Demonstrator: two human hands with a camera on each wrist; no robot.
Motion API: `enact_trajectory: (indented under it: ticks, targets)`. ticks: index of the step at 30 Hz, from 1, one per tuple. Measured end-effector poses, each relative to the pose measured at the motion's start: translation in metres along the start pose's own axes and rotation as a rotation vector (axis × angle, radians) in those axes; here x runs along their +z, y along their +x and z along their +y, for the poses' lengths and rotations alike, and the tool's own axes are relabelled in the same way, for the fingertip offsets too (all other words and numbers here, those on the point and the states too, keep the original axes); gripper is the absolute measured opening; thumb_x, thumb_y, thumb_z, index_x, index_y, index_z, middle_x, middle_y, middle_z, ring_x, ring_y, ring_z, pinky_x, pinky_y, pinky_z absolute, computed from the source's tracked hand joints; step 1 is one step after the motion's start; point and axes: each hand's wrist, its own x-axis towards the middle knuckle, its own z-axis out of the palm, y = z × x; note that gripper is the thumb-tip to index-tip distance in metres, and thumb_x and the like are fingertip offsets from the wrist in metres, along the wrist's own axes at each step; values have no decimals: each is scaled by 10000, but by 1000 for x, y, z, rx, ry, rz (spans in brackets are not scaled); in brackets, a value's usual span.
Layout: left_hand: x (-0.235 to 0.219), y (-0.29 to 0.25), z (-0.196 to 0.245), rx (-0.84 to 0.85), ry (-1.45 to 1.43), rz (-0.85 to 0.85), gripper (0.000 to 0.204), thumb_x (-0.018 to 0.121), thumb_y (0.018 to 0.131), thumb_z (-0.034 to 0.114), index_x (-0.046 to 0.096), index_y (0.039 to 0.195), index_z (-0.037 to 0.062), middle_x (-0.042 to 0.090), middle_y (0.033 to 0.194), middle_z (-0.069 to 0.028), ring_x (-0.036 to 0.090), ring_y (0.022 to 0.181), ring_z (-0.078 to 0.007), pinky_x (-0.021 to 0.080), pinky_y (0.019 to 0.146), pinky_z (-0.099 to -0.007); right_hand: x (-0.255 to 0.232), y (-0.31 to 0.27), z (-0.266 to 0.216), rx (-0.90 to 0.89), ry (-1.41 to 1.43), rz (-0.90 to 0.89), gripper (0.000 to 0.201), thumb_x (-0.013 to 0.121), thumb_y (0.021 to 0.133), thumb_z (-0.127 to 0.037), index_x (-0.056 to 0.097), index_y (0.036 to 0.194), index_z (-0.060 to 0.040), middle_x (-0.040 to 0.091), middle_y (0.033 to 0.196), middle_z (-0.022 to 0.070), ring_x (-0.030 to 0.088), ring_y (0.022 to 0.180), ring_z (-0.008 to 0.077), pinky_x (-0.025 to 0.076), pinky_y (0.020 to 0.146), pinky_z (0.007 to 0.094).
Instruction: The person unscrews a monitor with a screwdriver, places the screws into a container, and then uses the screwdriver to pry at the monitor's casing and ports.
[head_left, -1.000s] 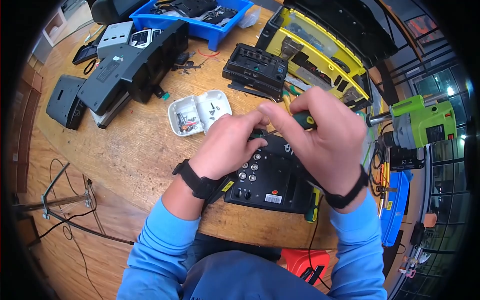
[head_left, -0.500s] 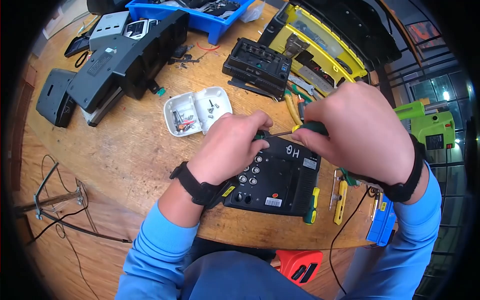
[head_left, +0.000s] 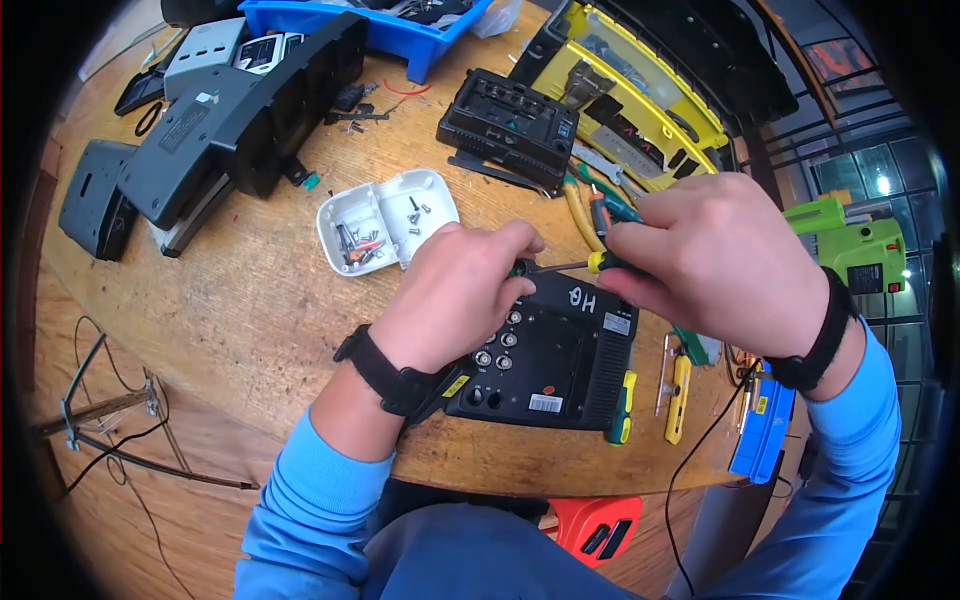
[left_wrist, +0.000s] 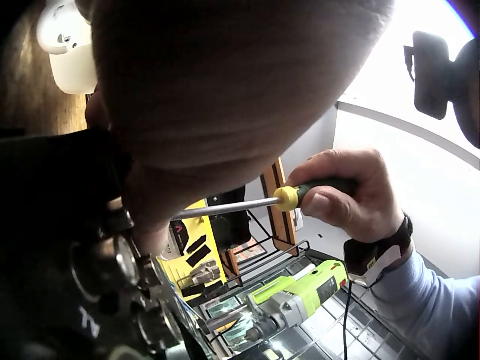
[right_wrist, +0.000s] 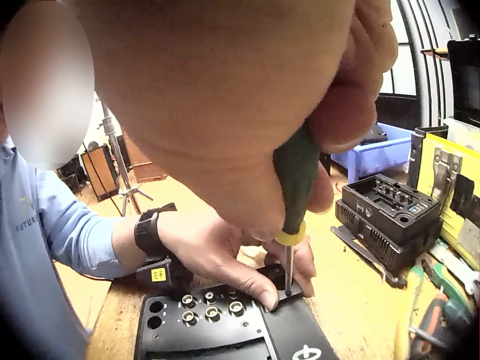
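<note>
Your right hand (head_left: 728,262) grips the screwdriver (head_left: 597,262); your left hand (head_left: 448,292) seems to pinch the black box (head_left: 552,352) near eleven o'clock.

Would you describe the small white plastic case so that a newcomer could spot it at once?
On the wooden table, find the flat black device with round metal connectors. Just beyond the left hand sits the open white plastic case, its two rounded halves side by side. Unlike the nearby black equipment, it is white, with small loose screws inside.
</note>
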Motion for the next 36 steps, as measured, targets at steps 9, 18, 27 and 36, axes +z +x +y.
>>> enact_trajectory:
  ticks: [9,18,27,36]
  targets:
    - [1,-1,1,-3,0,15,301,827,841,40,695,1110,17,776,1023,-197,746,979,-405,591,836,-465,-7,13,-21,296,49,-62,235,815,888,-235,777,828,-11,661,640,190,688,651,404,560,630,474]
    - [4,0,-1,17,28,29,289,825,844,37,694,1101,23,778,1019,-198,744,958,-415,598,826,-465,-15,21,-13,478,188,-292,265,781,932,-241,800,866,15,681,680,215,690,657,411,560,629,462]
    - [5,0,-4,32,1,27,293,821,842,29,686,1102,22,777,1019,-201,742,960,-418,595,817,-472,-13,19,-8,248,59,-237,195,811,890,-213,768,873,-24,669,691,201,690,689,396,557,648,468]
    - [5,0,-5,36,-7,20,285,807,849,11,684,1106,8,777,1034,-213,744,988,-417,596,839,-468,-10,15,-8,-122,-183,-224,269,816,870,-248,632,831,-57,589,686,70,670,642,301,538,596,434]
